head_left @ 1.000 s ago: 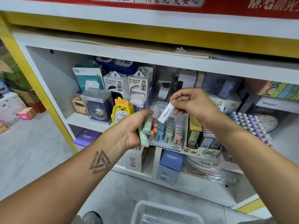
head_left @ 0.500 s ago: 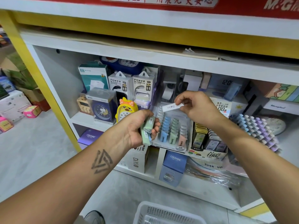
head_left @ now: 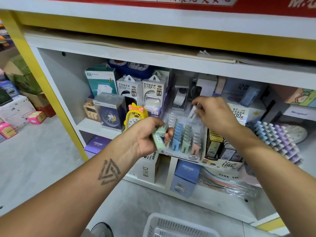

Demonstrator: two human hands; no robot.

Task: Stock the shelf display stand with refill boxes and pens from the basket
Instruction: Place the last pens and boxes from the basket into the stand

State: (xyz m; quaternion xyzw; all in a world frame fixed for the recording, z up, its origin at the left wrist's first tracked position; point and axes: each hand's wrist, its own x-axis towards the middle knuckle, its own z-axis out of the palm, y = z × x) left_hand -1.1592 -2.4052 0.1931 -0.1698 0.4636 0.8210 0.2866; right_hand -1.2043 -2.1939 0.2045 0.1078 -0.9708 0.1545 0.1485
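A clear tiered display stand [head_left: 183, 153] on the middle shelf holds rows of white, blue, green and pink refill boxes. My right hand [head_left: 211, 112] pinches one white refill box [head_left: 191, 115], tilted, just above the stand's upper rows. My left hand [head_left: 147, 136] grips a small bunch of pale green refill boxes [head_left: 159, 136] in front of the stand's left side. The white basket [head_left: 176, 225] sits on the floor at the bottom of the view.
Left of the stand are a yellow duck clock [head_left: 136, 115], a boxed blue clock [head_left: 110, 112] and power bank boxes [head_left: 142, 90]. To its right stand a black lead-refill display [head_left: 221, 151] and pastel pens [head_left: 277, 137]. Blue boxes [head_left: 185, 177] sit below.
My right hand has carried the white refill box from above my left hand up and back over the stand, then tipped it downward toward the upper rows. My left hand kept its green boxes.
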